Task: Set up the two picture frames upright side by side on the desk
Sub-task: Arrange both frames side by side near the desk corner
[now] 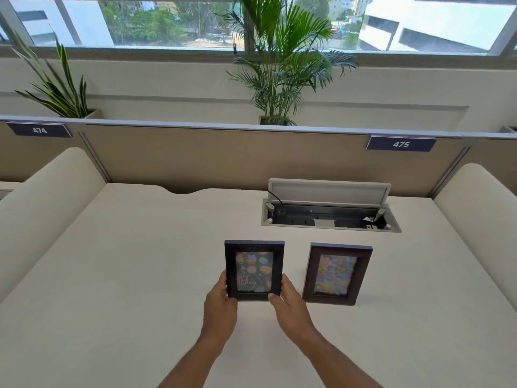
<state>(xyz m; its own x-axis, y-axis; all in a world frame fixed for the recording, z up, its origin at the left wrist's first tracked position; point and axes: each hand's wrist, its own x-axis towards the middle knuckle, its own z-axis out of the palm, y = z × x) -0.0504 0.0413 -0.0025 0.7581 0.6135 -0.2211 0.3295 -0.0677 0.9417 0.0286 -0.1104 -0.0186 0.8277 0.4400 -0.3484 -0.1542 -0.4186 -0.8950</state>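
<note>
At centre frame, the black frame (254, 270) was gripped upright at its lower corners – left hand (219, 301) and right hand (289, 299) pinching – just left of the brown frame (337, 273), seemingly already stood on the desk (140, 275).

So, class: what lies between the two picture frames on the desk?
Nothing: the head view shows only bare desk between the black frame, held by both hands, and the brown frame.

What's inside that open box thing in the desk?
Inside the open box with its raised lid you can see sockets and a black cable plugged in at its left end. The near wall hides the front part of the inside.
</note>
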